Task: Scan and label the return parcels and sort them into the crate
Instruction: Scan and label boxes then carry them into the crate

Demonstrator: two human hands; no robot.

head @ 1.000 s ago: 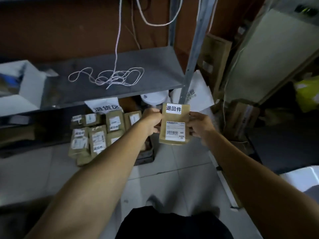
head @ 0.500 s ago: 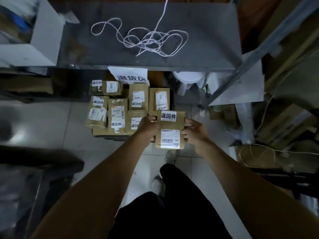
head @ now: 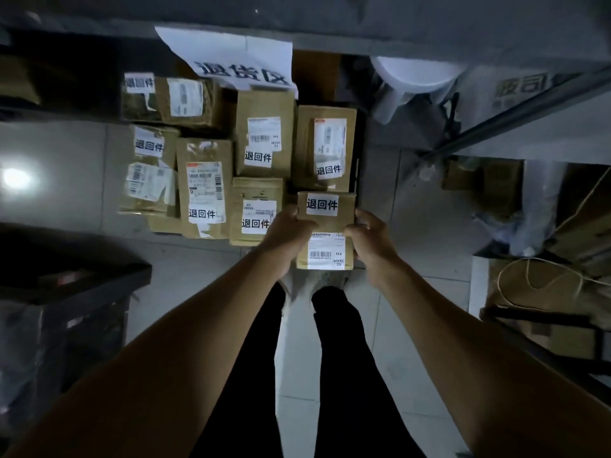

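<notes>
Parcel [head: 325, 226], a small stiff-looking carton, likely light, is gripped at its side edges by left hand [head: 288, 233] and right hand [head: 369, 239], over the crate's [head: 357, 166] near right corner.

Seven brown parcels [head: 325, 223], two hands [head: 291, 236].

head | looks steeply down | near hands, floor below

Dim scene, dark toward the corners. A bright glare spot on the floor tiles [head: 15, 178] at the left edge. Wide-angle bending at the borders; parcel labels [head: 322, 204] slightly blurred.
</notes>
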